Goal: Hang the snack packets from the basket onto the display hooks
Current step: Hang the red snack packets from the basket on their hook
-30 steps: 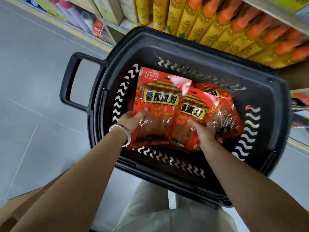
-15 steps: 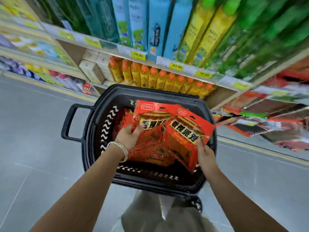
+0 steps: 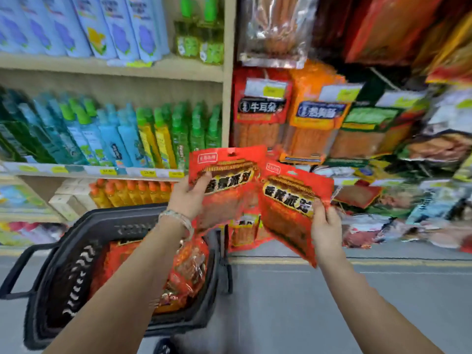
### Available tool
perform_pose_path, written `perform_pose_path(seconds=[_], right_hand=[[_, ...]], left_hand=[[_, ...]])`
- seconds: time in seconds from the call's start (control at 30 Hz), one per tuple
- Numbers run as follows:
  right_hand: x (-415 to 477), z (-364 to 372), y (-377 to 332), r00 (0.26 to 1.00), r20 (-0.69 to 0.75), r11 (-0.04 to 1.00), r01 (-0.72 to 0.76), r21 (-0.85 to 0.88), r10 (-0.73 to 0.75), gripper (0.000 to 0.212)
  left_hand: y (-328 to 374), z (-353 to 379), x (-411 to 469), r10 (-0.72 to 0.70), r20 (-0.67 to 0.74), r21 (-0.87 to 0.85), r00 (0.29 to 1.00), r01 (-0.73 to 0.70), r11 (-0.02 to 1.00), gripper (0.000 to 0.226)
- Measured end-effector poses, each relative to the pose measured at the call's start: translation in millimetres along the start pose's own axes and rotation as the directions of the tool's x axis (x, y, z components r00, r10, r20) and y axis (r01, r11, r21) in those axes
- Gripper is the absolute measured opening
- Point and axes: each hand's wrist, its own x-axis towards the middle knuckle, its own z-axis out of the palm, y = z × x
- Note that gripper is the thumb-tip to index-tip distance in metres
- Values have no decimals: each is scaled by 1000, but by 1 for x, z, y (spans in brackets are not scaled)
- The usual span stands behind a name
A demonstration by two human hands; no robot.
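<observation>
The left hand [image 3: 187, 198], a beaded bracelet [image 3: 176, 217] on its wrist, grips one red snack packet [image 3: 229, 180] near its left edge with the thumb curled over the front. The right hand [image 3: 325, 226] pinches a second red packet [image 3: 288, 203] at its right edge. Both are held up side by side, slightly overlapping, before the hanging snack display [image 3: 260, 111]. Below the left arm the black basket [image 3: 120, 218] stands on the grey floor [image 3: 293, 302] by the bottle shelf [image 3: 178, 66], with more red packets [image 3: 189, 267] lying against its right wall.

Blurred hanging packets [image 3: 378, 129] hide the display hooks.
</observation>
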Motion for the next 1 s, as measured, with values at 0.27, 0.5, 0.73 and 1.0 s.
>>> perform_pose_path(seconds=[0.27,0.5,0.73,1.0], right_hand=[[81,-133,-52,968,-151,979,201,-23,-202,38],[168,-182,-110,898,-299,942,337,-7,-323,28],[259,-188,-183,903,-351,916,336,219,-247,26],[348,-169,-249,925,-251,835,368,410,-284,24]], left_hand=[[116,99,-4,285,-16,-66,958,-286,956,24],[202,148,23,401,-21,-197,916,-397,896,16],[264,185,65,395,-16,-332,918,-378,864,26],[316,222,119,427,-8,-367,904,-400,840,32]])
